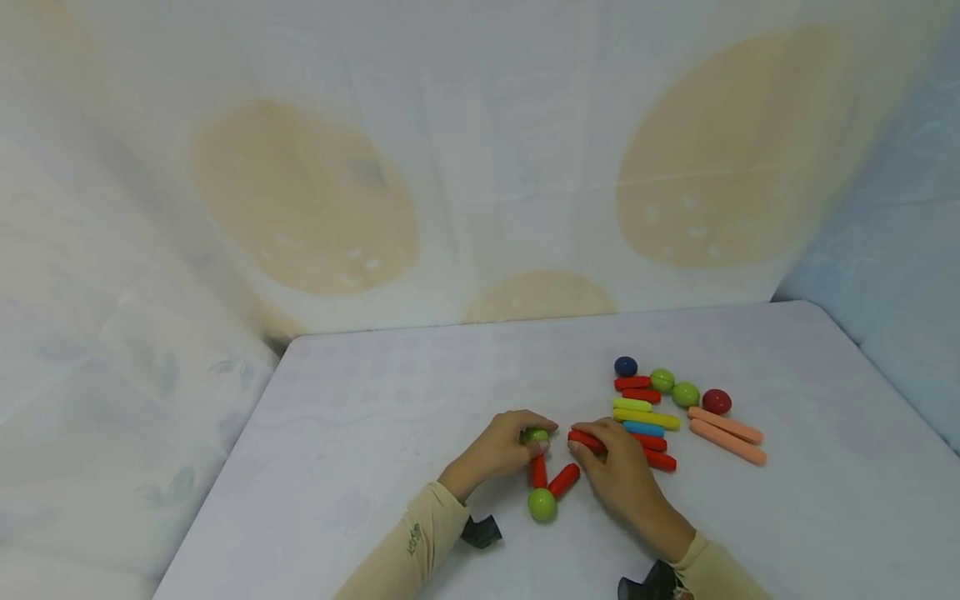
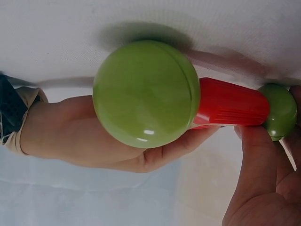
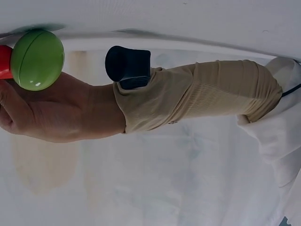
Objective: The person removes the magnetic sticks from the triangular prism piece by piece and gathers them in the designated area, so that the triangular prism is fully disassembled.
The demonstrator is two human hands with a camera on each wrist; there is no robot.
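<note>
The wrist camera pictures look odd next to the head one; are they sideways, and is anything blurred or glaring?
Left wrist view: turned sideways, the near green ball huge and sharp with small highlights, casting a soft shadow on the table; the left hand is slightly soft. Right wrist view: also sideways, evenly lit, no glare. Head view: soft, washed-out, the table's edges bowed by the wide lens.

Two bare hands, sleeved arms and wrist-mounted cameras over a tabletop.

The left hand point(image 1: 501, 450) and right hand point(image 1: 621, 477) emerge from tan ribbed sleeves point(image 3: 197, 94), the left one bearing small dark lettering point(image 1: 413, 538); a black camera mount point(image 3: 128, 67) sits at each wrist, and white fabric shows farther up the arm.
</note>
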